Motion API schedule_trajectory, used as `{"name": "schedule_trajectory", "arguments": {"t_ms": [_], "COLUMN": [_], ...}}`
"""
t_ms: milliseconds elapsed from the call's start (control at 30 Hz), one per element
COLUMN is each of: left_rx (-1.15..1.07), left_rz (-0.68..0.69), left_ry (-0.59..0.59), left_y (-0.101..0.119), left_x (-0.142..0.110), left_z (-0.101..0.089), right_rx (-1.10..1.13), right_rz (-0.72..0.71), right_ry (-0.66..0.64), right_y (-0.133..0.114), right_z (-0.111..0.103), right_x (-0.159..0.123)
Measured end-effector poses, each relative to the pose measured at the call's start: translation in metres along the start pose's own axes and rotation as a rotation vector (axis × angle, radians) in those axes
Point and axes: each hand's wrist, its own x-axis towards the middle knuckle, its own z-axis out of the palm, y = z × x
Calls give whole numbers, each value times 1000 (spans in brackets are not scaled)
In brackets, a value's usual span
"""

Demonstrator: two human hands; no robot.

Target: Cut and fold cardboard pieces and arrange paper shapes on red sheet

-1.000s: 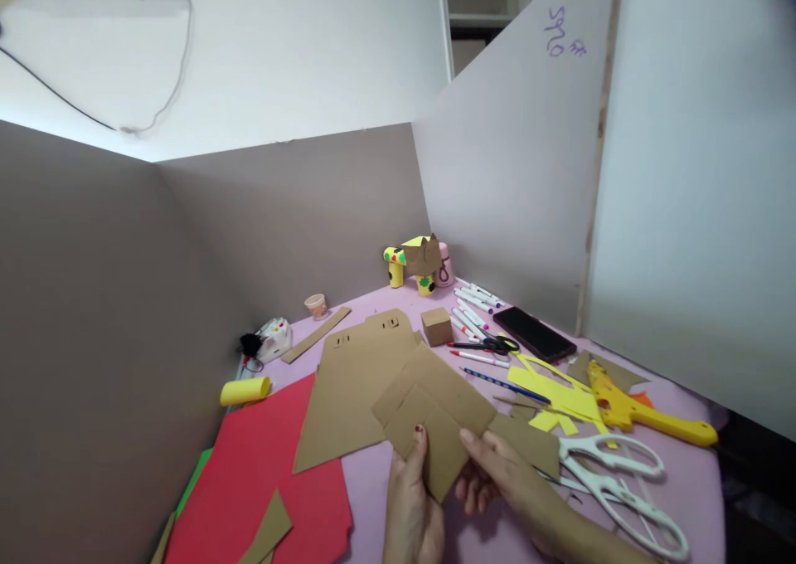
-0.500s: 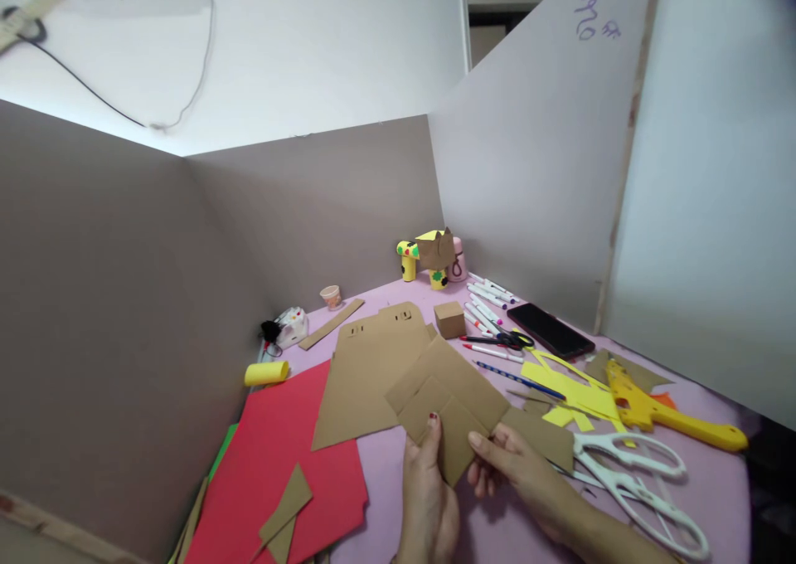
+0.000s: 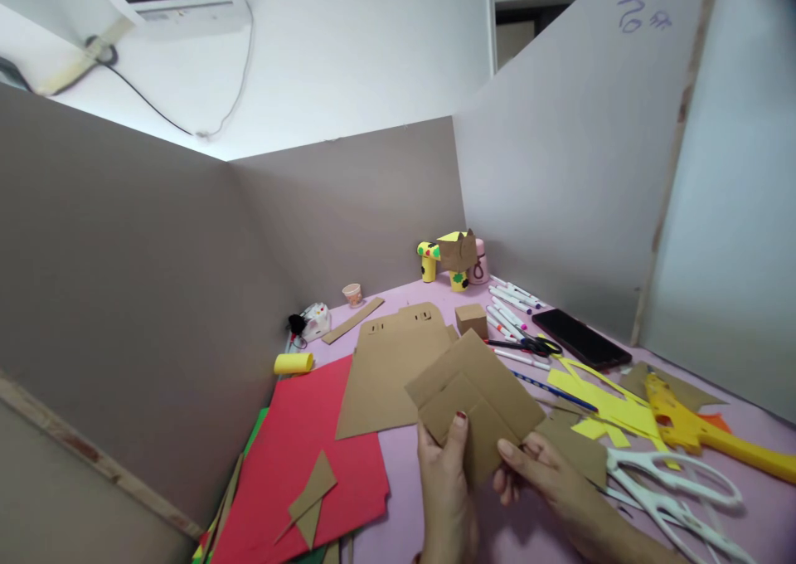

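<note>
The air conditioner [image 3: 180,2] shows more fully than a second ago, everything on the pink table [image 3: 403,469] sitting farther right in view. The left hand [image 3: 448,489] and right hand [image 3: 547,474] still grip the creased cardboard [image 3: 480,394], thumbs on top, above the table.

We've got a plain brown piece of cardboard [image 3: 478,391], squarish with straight crease lines, pinched at its near edges, one corner pointing away from us.
</note>
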Motion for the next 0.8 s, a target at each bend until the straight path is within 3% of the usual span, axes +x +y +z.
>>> {"name": "schedule_trajectory", "arguments": {"t_ms": [100,167,300,533,667,800], "left_rx": [29,74,188,165,212,348], "left_rz": [173,219,270,263,258,321], "left_ry": [57,69,107,72,53,77], "left_y": [3,4,5,4,6,7], "left_x": [-4,-6,-7,-1,6,12], "left_z": [-2,-5,-6,-5,-8,-10], "right_rx": [12,29,50,-18,-142,-483], "right_rz": [6,5,16,7,-39,-152], "right_ry": [-10,-34,-36,-24,-11,-6], "right_y": [-1,-2,-4,-9,-14,-15], "right_z": [1,1,1,2,3,-1], "right_x": [-4,-7,-10,-13,-14,-14]}}
